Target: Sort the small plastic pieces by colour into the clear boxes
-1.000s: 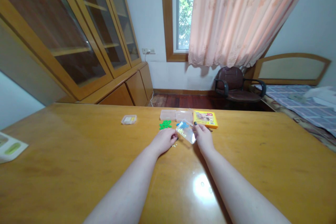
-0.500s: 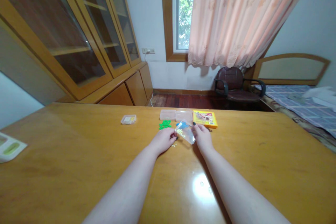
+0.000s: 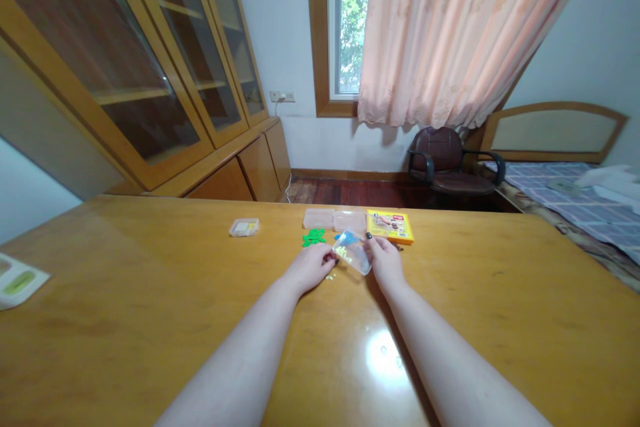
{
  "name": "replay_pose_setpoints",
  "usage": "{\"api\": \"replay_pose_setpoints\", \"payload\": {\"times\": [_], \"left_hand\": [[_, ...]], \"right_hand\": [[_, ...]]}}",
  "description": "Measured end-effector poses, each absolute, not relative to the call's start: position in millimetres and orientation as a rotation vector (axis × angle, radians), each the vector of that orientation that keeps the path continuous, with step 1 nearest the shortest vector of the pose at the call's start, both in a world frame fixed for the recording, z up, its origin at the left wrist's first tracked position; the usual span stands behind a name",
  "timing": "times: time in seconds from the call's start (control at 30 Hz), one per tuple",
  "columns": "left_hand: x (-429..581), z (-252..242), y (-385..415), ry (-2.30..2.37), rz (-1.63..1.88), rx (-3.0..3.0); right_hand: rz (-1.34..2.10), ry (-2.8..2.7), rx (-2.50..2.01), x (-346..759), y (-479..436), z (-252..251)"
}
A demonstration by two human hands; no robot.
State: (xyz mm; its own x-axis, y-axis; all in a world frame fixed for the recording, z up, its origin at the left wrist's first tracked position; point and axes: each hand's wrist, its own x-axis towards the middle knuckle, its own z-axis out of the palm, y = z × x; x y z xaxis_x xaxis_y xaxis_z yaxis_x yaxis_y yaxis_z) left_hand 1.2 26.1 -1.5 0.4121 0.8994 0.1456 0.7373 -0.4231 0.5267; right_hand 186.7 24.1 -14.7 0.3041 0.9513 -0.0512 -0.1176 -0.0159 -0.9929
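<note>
A clear plastic box (image 3: 359,261), tilted with its left corner low, hangs above the table between my hands. Small pale yellow pieces (image 3: 343,251) have gathered in that left corner. My right hand (image 3: 386,263) grips the box's right side, its thumb showing at the edge. At the left corner my left hand (image 3: 312,265) has its fingers closed on the box, the fingertips partly hidden. A few more pale bits (image 3: 331,276) lie on the table just below. Behind the box are blue pieces (image 3: 346,237), partly covered, and a pile of green pieces (image 3: 314,237).
An open clear plastic case (image 3: 320,219) lies at the table's far edge, beside a yellow box (image 3: 391,225). A small clear container (image 3: 245,227) sits further left. Brown pieces (image 3: 399,247) show behind my right hand. A white tray (image 3: 21,282) stands at the left edge.
Almost nothing differs. Both hands keep the plastic box in the same tilted pose, and the pale pieces stay in its left corner.
</note>
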Motion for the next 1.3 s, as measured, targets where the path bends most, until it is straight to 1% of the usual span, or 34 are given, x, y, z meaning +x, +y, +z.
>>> {"api": "replay_pose_setpoints", "payload": {"times": [0.5, 0.73, 1.3], "left_hand": [[0.5, 3.2, 25.4, 1.429, 0.541, 2.299], [-4.3, 0.5, 31.0, 1.569, 0.603, 2.293], [-4.1, 1.8, 28.9, 1.429, 0.448, 2.394]], "right_hand": [[1.048, -0.874, -1.269, 187.1, 24.5, -15.9], [1.047, -0.868, -1.296, 188.5, 27.0, -22.2], [1.050, -0.860, -1.274, 186.2, 23.5, -14.1]]}}
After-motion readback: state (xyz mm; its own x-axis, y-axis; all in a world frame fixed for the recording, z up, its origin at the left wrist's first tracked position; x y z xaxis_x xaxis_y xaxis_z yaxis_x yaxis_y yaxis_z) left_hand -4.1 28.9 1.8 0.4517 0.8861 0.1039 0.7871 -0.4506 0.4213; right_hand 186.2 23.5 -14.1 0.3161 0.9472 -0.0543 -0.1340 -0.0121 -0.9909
